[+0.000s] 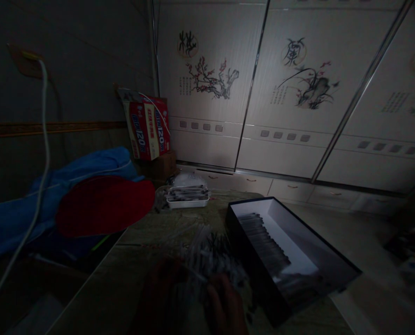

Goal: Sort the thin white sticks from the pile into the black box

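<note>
Dim, blurry shot. Both hands low in view, over the near part of the tabletop [133, 260]. Right hand [225, 302]: fingers curled, grip pinching the near end of a thin pale stick [195, 273]. Left hand [165, 274]: very dark, at the stick's other end; can't tell if its grip is spread or pressed together. Stick lies slantwise between the hands, in front of the loose pile [210, 253].

Pile: clear and black slim pieces, messy, just beyond the hands. Small dark bits near the right hand, too blurred to name.

Box [293, 228] right of pile: open, black outside, white inside, set at an angle. Slim dark pieces [263, 242] in a row along its left side, more at the near end; part of its white floor shows.

White tray [188, 204] at the far part of the tabletop, full of similar slim pieces; clear plastic bag [189, 180] behind it.

Left: red round item [105, 207] on blue cloth [88, 164], white cord [45, 139] hanging from wall socket [29, 63]. Back: red-and-cream carton [147, 128], pale sliding doors [207, 111] with plant drawings.
</note>
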Demonstrator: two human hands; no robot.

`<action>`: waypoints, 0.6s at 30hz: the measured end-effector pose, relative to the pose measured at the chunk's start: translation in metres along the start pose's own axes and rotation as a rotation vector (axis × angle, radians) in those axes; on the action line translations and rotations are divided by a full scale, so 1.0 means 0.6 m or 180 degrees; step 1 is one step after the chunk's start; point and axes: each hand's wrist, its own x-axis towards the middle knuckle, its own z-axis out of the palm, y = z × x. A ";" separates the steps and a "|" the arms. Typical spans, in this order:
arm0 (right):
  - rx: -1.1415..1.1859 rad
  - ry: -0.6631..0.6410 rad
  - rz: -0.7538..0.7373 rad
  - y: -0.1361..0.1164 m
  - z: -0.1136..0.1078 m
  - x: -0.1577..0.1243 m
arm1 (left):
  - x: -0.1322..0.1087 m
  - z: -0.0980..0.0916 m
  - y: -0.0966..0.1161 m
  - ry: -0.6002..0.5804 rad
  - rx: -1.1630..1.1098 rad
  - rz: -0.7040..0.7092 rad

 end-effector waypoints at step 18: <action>-0.0111 0.0198 -0.0111 0.022 0.007 -0.012 | 0.000 0.001 0.001 -0.0004 0.0037 0.0028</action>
